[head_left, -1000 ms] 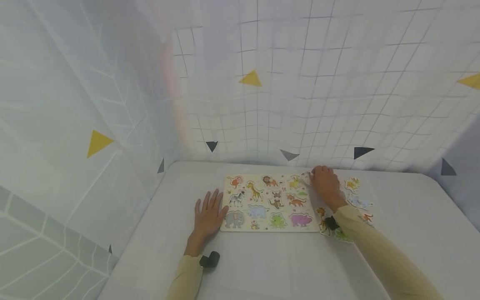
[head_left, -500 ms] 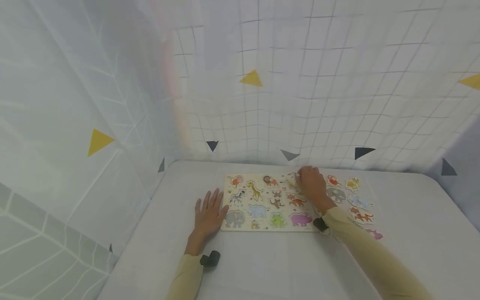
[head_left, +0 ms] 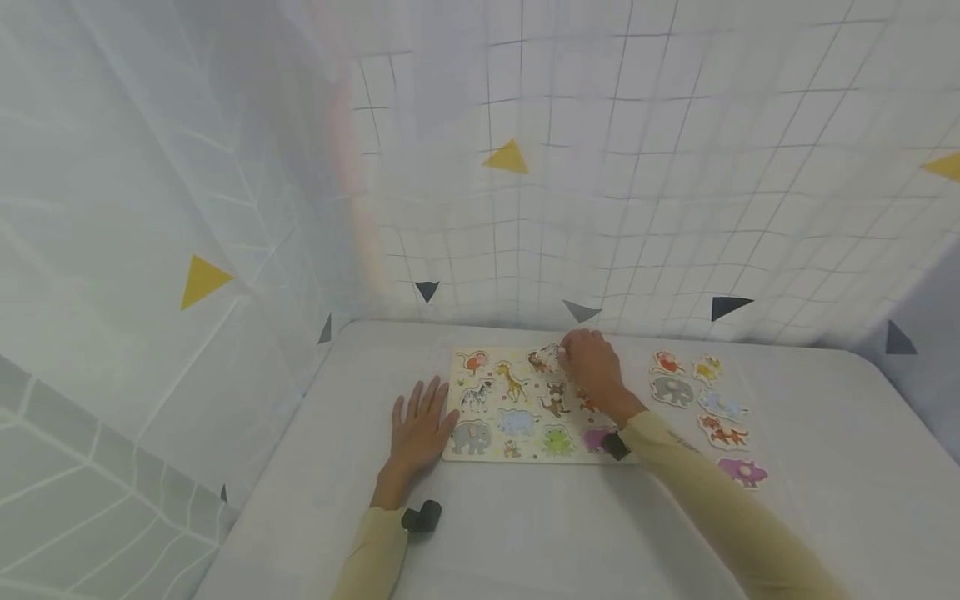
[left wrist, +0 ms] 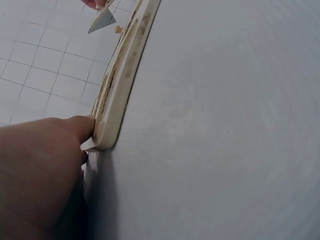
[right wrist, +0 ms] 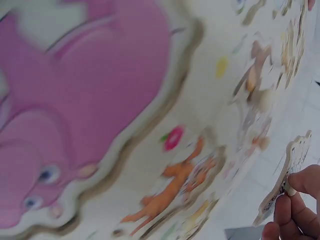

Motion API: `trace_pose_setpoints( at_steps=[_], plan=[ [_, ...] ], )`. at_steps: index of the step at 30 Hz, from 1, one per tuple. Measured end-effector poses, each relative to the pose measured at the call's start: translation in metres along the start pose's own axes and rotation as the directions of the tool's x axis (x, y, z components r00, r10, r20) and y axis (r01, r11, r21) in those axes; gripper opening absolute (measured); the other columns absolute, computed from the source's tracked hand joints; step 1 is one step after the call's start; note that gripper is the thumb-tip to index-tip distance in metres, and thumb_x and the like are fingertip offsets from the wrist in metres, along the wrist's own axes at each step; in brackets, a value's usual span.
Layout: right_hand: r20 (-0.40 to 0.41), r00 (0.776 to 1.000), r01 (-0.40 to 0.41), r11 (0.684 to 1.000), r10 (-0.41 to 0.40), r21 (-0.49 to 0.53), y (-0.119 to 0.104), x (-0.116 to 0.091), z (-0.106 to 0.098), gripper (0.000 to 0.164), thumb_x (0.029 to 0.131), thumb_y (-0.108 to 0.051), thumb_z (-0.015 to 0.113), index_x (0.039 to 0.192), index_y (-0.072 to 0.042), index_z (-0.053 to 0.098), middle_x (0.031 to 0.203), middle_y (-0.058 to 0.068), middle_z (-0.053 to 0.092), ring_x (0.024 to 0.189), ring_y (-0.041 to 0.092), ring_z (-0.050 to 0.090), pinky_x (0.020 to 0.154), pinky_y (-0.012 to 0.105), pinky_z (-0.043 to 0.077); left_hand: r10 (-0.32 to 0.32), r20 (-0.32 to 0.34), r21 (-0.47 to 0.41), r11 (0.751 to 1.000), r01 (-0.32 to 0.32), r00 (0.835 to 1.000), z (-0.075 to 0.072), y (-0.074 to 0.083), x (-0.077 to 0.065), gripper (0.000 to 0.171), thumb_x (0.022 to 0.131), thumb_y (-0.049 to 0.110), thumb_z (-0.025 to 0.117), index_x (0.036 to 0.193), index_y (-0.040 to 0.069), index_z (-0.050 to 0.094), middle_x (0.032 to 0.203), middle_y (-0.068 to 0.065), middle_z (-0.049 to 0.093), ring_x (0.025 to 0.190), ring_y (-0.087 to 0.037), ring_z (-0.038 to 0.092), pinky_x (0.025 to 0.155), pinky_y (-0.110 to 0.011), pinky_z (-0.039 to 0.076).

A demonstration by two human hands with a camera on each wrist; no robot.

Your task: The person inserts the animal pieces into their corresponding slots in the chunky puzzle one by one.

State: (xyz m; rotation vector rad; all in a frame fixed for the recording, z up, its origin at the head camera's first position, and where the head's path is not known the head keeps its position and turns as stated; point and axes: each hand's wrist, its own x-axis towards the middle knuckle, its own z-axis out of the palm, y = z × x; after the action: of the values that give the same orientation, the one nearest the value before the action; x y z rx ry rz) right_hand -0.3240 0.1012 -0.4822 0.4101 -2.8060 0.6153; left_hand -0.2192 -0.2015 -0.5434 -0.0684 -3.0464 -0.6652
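Note:
A wooden animal puzzle board (head_left: 536, 458) lies flat near the back of the table. My right hand (head_left: 596, 371) is over its upper right part and pinches a small knob on a black-and-white zebra puzzle piece (right wrist: 292, 167). The piece is tilted, raised off the board, and overlaps the lion picture (head_left: 538, 362) in the head view. My left hand (head_left: 420, 425) lies spread at the board's left edge, its thumb touching the corner in the left wrist view. The right hand and forearm hide part of the board's right side.
Loose pieces lie right of the board: a monkey (head_left: 666, 362), a grey elephant (head_left: 672, 391), a purple hippo (head_left: 742, 472) and several others. The right sleeve (head_left: 720, 492) crosses the table's front. A white gridded curtain (head_left: 585, 208) stands behind the table.
My right hand has carried the zebra piece leftward from the board's right edge toward the lion picture. Pieces at the right have come into view as the arm moved. My left hand has stayed put.

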Motion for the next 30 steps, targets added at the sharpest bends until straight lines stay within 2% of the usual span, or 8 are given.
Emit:
trace_pose_setpoints(
  at_steps=[6, 11, 16, 19, 25, 30],
  plan=[
    [0.006, 1.0, 0.023, 0.999, -0.023, -0.022, -0.018, 0.003, 0.007, 0.018, 0.097, -0.018, 0.064, 0.101, -0.001, 0.069, 0.097, 0.016, 0.069, 0.092, 0.034, 0.062, 0.075, 0.048, 0.057, -0.008, -0.002, 0.012, 1.0, 0.008, 1.0, 0.002, -0.001, 0.0, 0.065, 0.108, 0.049, 0.034, 0.165, 0.019, 0.024, 0.176, -0.002, 0.016, 0.164, -0.032, 0.007, 0.131, -0.062, 0.001],
    [-0.017, 0.995, 0.102, 0.994, -0.103, -0.047, -0.026, -0.001, 0.015, 0.017, 0.096, -0.019, 0.068, 0.098, -0.003, 0.072, 0.09, 0.013, 0.072, 0.085, 0.03, 0.063, 0.071, 0.045, 0.056, -0.01, 0.01, 0.015, 1.0, 0.01, 1.0, 0.003, -0.001, 0.001, 0.064, 0.109, 0.05, 0.032, 0.165, 0.019, 0.023, 0.176, -0.002, 0.015, 0.164, -0.032, 0.006, 0.131, -0.062, 0.0],
    [-0.034, 0.986, 0.16, 0.987, -0.16, -0.004, -0.039, -0.004, 0.018, 0.014, 0.095, -0.017, 0.07, 0.095, -0.004, 0.072, 0.084, 0.01, 0.071, 0.081, 0.027, 0.061, 0.07, 0.043, 0.054, -0.019, 0.016, 0.014, 1.0, 0.019, 1.0, -0.001, 0.001, -0.001, 0.064, 0.108, 0.048, 0.034, 0.165, 0.019, 0.024, 0.176, -0.002, 0.015, 0.164, -0.032, 0.007, 0.132, -0.062, -0.001],
    [-0.011, 0.985, 0.174, 0.984, -0.174, 0.03, -0.048, -0.005, 0.018, 0.012, 0.095, -0.016, 0.07, 0.095, -0.004, 0.072, 0.084, 0.009, 0.07, 0.081, 0.026, 0.059, 0.072, 0.043, 0.053, -0.012, 0.003, -0.006, 1.0, 0.012, 1.0, -0.002, 0.002, -0.001, 0.063, 0.108, 0.045, 0.035, 0.164, 0.017, 0.026, 0.175, -0.004, 0.017, 0.164, -0.034, 0.008, 0.131, -0.063, -0.001],
    [0.043, 0.983, 0.176, 0.984, -0.177, 0.025, -0.062, -0.007, 0.027, 0.012, 0.096, -0.018, 0.07, 0.098, -0.007, 0.072, 0.086, 0.006, 0.069, 0.084, 0.022, 0.056, 0.076, 0.04, 0.052, -0.012, -0.003, 0.004, 1.0, 0.012, 1.0, 0.001, 0.0, 0.0, 0.063, 0.109, 0.046, 0.033, 0.165, 0.018, 0.024, 0.176, -0.003, 0.016, 0.164, -0.032, 0.007, 0.132, -0.061, -0.002],
    [0.022, 0.976, 0.217, 0.976, -0.218, 0.012, -0.07, -0.012, 0.037, 0.01, 0.094, -0.017, 0.073, 0.098, -0.008, 0.073, 0.088, 0.004, 0.072, 0.082, 0.021, 0.058, 0.074, 0.038, 0.053, -0.01, -0.006, 0.0, 1.0, 0.01, 1.0, 0.003, -0.001, -0.001, 0.063, 0.108, 0.047, 0.032, 0.164, 0.018, 0.025, 0.175, -0.003, 0.016, 0.164, -0.033, 0.008, 0.131, -0.062, -0.001]
  ],
)
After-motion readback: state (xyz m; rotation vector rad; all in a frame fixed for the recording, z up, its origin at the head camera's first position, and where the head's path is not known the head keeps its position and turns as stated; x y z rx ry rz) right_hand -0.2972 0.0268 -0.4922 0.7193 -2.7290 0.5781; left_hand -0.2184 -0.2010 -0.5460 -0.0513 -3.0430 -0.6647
